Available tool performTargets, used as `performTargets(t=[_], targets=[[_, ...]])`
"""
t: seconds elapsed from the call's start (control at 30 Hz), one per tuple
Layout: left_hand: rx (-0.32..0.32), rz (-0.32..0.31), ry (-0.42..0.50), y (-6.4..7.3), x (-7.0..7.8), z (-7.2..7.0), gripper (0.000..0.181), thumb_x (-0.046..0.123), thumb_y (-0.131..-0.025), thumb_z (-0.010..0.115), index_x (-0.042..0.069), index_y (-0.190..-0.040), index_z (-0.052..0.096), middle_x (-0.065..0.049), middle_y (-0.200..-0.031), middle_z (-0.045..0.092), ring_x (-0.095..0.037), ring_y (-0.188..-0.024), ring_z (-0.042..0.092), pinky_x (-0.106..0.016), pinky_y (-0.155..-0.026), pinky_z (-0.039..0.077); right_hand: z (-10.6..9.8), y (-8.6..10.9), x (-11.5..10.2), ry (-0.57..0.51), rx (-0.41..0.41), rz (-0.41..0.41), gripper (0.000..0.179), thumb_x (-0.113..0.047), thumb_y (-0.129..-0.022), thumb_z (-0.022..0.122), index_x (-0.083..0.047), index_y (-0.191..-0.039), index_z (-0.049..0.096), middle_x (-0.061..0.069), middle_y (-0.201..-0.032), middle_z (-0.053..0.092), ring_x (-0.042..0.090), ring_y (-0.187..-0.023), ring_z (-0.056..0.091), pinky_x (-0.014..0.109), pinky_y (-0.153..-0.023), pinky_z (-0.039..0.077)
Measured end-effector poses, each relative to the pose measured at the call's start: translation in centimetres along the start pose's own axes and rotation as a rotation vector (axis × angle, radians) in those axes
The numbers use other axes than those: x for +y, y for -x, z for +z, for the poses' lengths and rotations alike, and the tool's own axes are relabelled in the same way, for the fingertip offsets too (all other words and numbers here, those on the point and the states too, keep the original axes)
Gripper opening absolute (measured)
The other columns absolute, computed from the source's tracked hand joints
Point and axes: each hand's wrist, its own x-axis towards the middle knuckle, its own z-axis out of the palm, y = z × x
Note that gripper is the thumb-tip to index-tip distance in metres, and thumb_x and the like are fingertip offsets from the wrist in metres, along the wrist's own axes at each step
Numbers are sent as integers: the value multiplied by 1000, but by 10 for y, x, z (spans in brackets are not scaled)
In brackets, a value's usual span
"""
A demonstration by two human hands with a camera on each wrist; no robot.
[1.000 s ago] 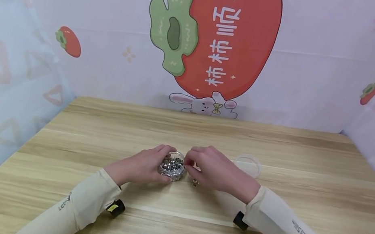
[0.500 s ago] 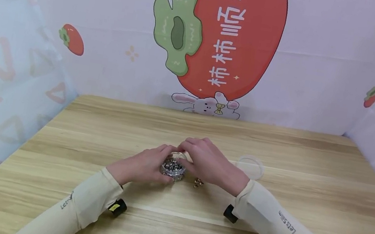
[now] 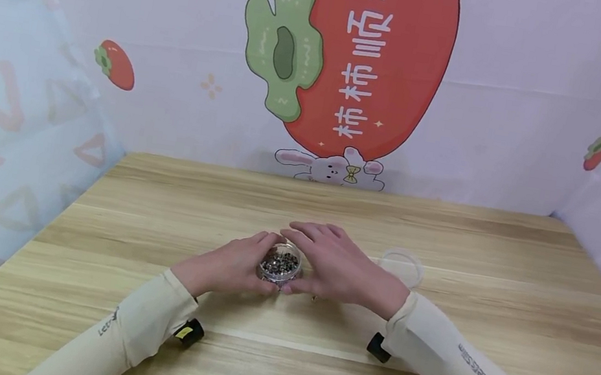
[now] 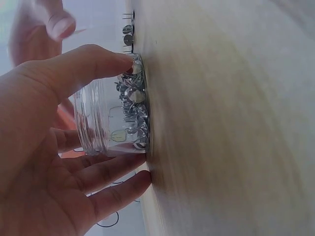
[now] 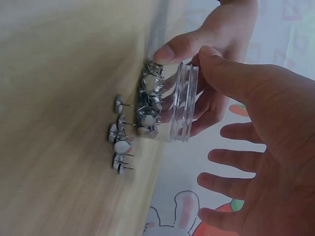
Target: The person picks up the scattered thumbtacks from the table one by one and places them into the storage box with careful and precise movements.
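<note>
A clear round screw-top jar point(image 3: 277, 280), partly filled with silvery thumbtacks point(image 5: 149, 103), stands upright on the wooden table. My left hand point(image 3: 232, 263) grips its side, the thumb low on the near wall and the fingers round the far side, as the left wrist view shows. Right beside the jar is my right hand point(image 3: 343, 266), fingers spread and relaxed with nothing held. Its thumb is close to the jar's rim in the right wrist view; whether it touches cannot be told. Several loose thumbtacks point(image 5: 122, 146) lie on the table under the right hand, mostly hidden in the head view.
A translucent round lid point(image 3: 404, 267) lies flat on the table point(image 3: 272, 366) behind the right wrist. Printed cloth walls point(image 3: 171, 108) enclose the back and both sides of the table.
My right hand first had its fingertips together at the jar's right edge, then moved over its far rim. Now its fingers are spread beside the jar. The left hand keeps its grip.
</note>
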Motion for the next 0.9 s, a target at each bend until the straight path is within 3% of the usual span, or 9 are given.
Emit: performTargets(t=[0.3, 0.5, 0.7, 0.9], targets=[[-8, -15, 14, 1, 2, -2, 79, 34, -79, 78, 11, -142, 38, -11, -133, 53, -28, -113, 61, -45, -99, 50, 1, 25, -4, -22, 9, -13, 74, -52, -79, 74, -14, -138, 52, 3, -138, 55, 22, -129, 50, 48, -111, 37], [-6, -20, 20, 0, 2, -2, 79, 34, -78, 79, 10, -141, 39, -12, -133, 54, -31, -113, 61, -46, -99, 50, 5, 35, -6, -44, 41, -58, 32, -31, -84, 75, -15, -111, 68, -3, -108, 67, 11, -96, 61, 32, -89, 52], [-6, -29, 28, 0, 2, -1, 79, 34, -77, 79, 10, -141, 39, -11, -132, 54, -29, -113, 61, -45, -99, 50, 15, 34, -2, -64, -9, -135, 6, -10, -86, 68, -12, -91, 71, -4, -87, 67, 7, -80, 60, 21, -73, 53], [-2, -16, 24, -1, 2, 0, 79, 34, -77, 79, 9, -140, 39, -12, -131, 54, -29, -113, 61, -45, -99, 50, 22, 33, 0, -102, -68, -139, 14, -4, -89, 64, -14, -80, 66, -6, -77, 61, 2, -70, 51, 14, -65, 48]])
